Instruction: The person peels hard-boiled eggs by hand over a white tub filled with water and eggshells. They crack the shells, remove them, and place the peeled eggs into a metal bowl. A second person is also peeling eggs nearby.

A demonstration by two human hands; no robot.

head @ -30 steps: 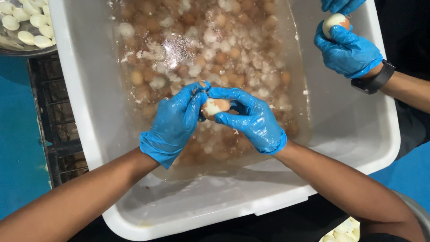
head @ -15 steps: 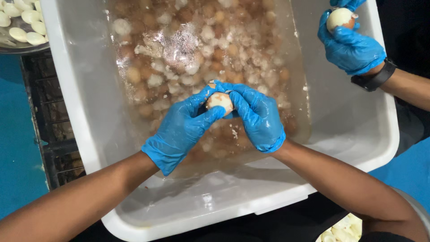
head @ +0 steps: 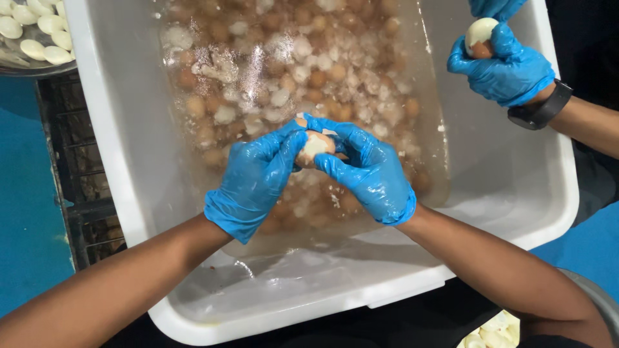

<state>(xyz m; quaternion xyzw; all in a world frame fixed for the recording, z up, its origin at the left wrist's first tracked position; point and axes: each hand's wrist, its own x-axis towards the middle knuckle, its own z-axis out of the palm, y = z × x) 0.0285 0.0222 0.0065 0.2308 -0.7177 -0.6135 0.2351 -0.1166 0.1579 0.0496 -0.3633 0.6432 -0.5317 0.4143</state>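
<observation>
- Holding one boiled egg (head: pixel 316 145) between both my hands, I keep it just above the water in the big white tub (head: pixel 116 161).
- My left hand (head: pixel 255 183), in a blue glove, cups the egg from the left, with its fingers curled close around it.
- My right hand (head: pixel 371 171), also in a blue glove, closes on the egg from the right, with the thumb pressed on the shell.
- I think the egg is light, wet and slippery. It looks soft under the shell, so I would not squeeze hard or it may split.
- Part of the brown shell is off and white shows. I think the best place to hold it is round the middle, picking at the broken shell edge with my fingertips.
- Below my hands the water is cloudy and full of other eggs (head: pixel 309 71) and bits of shell. Loose bits could stick to my gloves.
- Far on the right, another person's hand (head: pixel 503 61) in a blue glove holds its own half-peeled egg (head: pixel 480 35), well apart from mine.
- At the top left sits a tray of peeled white eggs (head: pixel 32 35), outside the tub.
</observation>
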